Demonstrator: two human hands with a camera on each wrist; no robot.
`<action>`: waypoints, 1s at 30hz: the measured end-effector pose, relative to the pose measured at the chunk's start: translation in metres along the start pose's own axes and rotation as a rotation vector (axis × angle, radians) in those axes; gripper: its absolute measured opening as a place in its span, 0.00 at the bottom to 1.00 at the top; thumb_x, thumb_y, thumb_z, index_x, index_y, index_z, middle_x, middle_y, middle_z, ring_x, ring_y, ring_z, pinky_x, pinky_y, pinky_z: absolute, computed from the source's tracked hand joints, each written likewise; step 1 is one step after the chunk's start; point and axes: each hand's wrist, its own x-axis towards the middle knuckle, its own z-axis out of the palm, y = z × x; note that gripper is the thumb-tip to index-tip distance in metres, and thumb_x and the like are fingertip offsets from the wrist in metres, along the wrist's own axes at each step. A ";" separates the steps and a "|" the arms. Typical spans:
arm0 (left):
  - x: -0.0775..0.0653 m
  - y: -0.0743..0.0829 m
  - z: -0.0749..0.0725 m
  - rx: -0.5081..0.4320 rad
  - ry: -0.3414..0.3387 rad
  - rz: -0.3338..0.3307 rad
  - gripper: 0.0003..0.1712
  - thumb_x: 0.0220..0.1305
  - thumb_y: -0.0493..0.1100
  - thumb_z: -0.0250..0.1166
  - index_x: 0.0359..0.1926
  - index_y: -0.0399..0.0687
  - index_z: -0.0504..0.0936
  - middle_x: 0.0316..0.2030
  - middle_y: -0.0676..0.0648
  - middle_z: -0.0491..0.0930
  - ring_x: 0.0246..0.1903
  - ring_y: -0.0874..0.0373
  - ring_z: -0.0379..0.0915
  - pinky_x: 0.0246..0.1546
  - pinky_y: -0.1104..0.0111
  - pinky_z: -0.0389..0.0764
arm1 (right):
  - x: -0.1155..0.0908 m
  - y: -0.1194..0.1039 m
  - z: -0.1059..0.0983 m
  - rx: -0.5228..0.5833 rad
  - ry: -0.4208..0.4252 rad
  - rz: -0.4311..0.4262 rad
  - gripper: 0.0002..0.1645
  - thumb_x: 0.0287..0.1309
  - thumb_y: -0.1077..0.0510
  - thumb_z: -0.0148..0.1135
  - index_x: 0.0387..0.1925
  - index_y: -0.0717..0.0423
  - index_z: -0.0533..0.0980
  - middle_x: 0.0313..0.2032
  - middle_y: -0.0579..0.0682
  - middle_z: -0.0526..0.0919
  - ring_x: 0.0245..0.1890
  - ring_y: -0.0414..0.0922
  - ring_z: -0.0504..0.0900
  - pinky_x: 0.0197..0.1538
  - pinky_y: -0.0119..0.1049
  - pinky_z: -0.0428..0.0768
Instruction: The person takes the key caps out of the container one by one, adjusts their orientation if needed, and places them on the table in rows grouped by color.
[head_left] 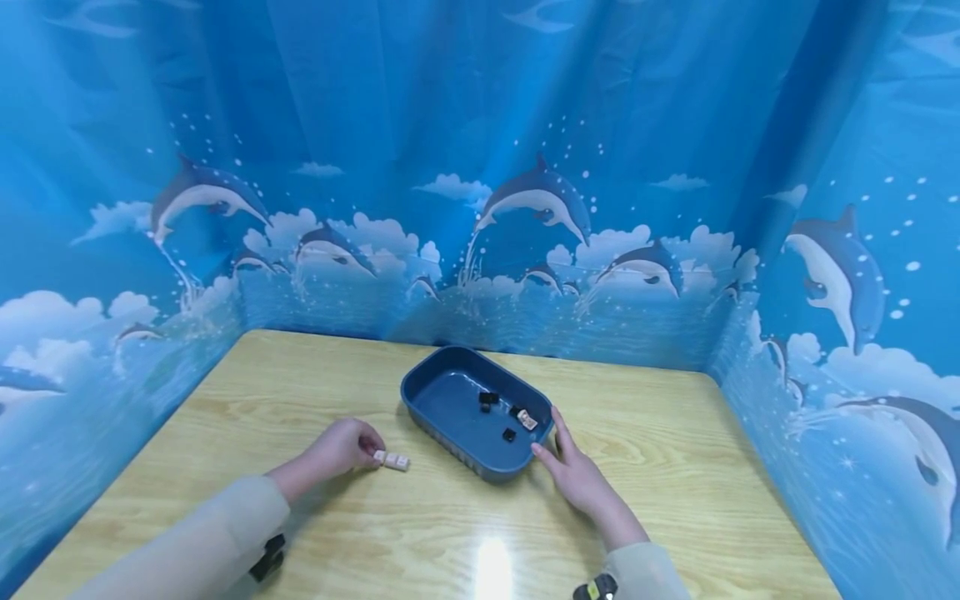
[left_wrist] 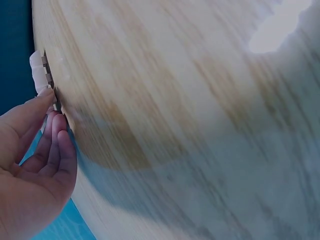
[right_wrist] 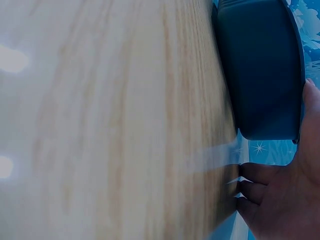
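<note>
In the head view, my left hand (head_left: 351, 443) pinches the near end of a short row of small white lettered blocks (head_left: 392, 460), which look like keycaps, on the table. The left wrist view shows thumb and fingertips meeting at the end of the white row (left_wrist: 38, 72), whose underside is dark. A dark blue rectangular bin (head_left: 442, 410) stands right of them, turned at an angle. My right hand (head_left: 581, 479) touches its right end with thumb and index finger spread at the rim. In the right wrist view, the other fingertips rest at the table beside the bin (right_wrist: 262, 75).
Inside the bin lie several small black pieces (head_left: 487, 398) and a white piece (head_left: 528, 420). The wooden table (head_left: 315, 375) is bounded at the back and sides by a blue dolphin-print curtain (head_left: 480, 150). A dark band device (head_left: 596, 587) sits at the right wrist.
</note>
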 end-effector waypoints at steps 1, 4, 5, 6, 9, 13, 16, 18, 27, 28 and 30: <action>0.000 0.000 0.000 0.001 -0.002 -0.003 0.10 0.43 0.30 0.77 0.29 0.41 0.86 0.24 0.54 0.80 0.26 0.62 0.73 0.30 0.68 0.78 | 0.000 0.000 0.000 0.000 0.000 -0.001 0.47 0.69 0.34 0.46 0.76 0.31 0.33 0.70 0.65 0.57 0.65 0.71 0.60 0.63 0.70 0.55; 0.000 -0.001 0.001 -0.002 -0.004 -0.011 0.10 0.43 0.30 0.77 0.29 0.42 0.86 0.23 0.54 0.79 0.26 0.62 0.73 0.30 0.68 0.78 | 0.000 0.001 0.000 -0.003 0.001 -0.001 0.47 0.69 0.34 0.47 0.76 0.31 0.33 0.70 0.65 0.57 0.65 0.70 0.60 0.63 0.70 0.55; 0.000 0.000 0.001 -0.004 -0.006 -0.016 0.11 0.43 0.30 0.77 0.29 0.42 0.85 0.23 0.54 0.79 0.26 0.62 0.73 0.30 0.68 0.78 | 0.000 0.000 0.001 -0.003 0.001 -0.001 0.47 0.69 0.34 0.47 0.76 0.32 0.33 0.70 0.65 0.57 0.65 0.70 0.60 0.63 0.69 0.55; 0.000 0.000 0.001 -0.007 -0.008 -0.022 0.11 0.43 0.30 0.77 0.29 0.42 0.85 0.23 0.54 0.78 0.26 0.62 0.73 0.30 0.68 0.78 | 0.000 0.000 0.001 -0.004 0.002 0.000 0.46 0.69 0.34 0.46 0.76 0.32 0.33 0.70 0.65 0.56 0.65 0.70 0.60 0.63 0.69 0.55; 0.001 0.000 0.002 -0.016 -0.010 -0.036 0.12 0.43 0.30 0.77 0.29 0.43 0.84 0.23 0.54 0.77 0.26 0.61 0.72 0.30 0.67 0.77 | 0.001 0.000 0.001 -0.003 0.003 0.000 0.46 0.69 0.34 0.46 0.76 0.32 0.33 0.70 0.64 0.56 0.65 0.70 0.60 0.63 0.69 0.55; 0.001 -0.001 0.002 -0.023 -0.012 -0.037 0.12 0.43 0.29 0.76 0.30 0.42 0.84 0.23 0.53 0.77 0.26 0.61 0.72 0.30 0.68 0.77 | 0.001 0.000 0.001 -0.002 0.003 0.000 0.47 0.69 0.34 0.46 0.76 0.32 0.33 0.70 0.64 0.55 0.65 0.70 0.60 0.64 0.69 0.55; 0.002 -0.002 0.002 -0.016 -0.012 -0.027 0.12 0.43 0.29 0.76 0.30 0.42 0.84 0.23 0.54 0.77 0.26 0.61 0.72 0.30 0.68 0.77 | 0.000 0.000 0.001 -0.001 0.004 0.000 0.47 0.69 0.34 0.47 0.76 0.33 0.33 0.70 0.64 0.55 0.65 0.70 0.60 0.64 0.69 0.55; 0.002 -0.001 0.002 0.001 -0.007 -0.017 0.12 0.44 0.29 0.76 0.29 0.43 0.83 0.23 0.54 0.77 0.26 0.61 0.72 0.30 0.68 0.77 | 0.001 0.000 0.001 0.000 0.004 -0.001 0.47 0.69 0.34 0.47 0.76 0.33 0.33 0.70 0.64 0.55 0.65 0.70 0.60 0.64 0.68 0.55; 0.001 0.001 -0.003 0.039 -0.012 0.013 0.14 0.42 0.24 0.70 0.28 0.44 0.82 0.23 0.54 0.77 0.26 0.62 0.72 0.30 0.68 0.78 | 0.001 -0.001 0.001 0.003 0.006 0.002 0.47 0.69 0.34 0.47 0.76 0.33 0.33 0.70 0.64 0.55 0.65 0.70 0.60 0.64 0.68 0.55; 0.001 0.001 -0.004 0.040 -0.018 0.022 0.15 0.41 0.24 0.70 0.30 0.43 0.82 0.24 0.54 0.77 0.26 0.61 0.72 0.30 0.68 0.77 | 0.001 -0.001 0.001 0.005 0.005 0.002 0.47 0.69 0.34 0.47 0.76 0.33 0.33 0.70 0.64 0.55 0.65 0.70 0.60 0.64 0.68 0.55; 0.001 0.001 -0.004 0.028 -0.032 0.020 0.17 0.41 0.25 0.71 0.34 0.42 0.82 0.25 0.53 0.77 0.27 0.61 0.72 0.31 0.67 0.77 | 0.001 -0.001 0.001 0.007 0.005 0.004 0.47 0.69 0.35 0.47 0.76 0.33 0.33 0.71 0.63 0.55 0.65 0.70 0.60 0.64 0.68 0.55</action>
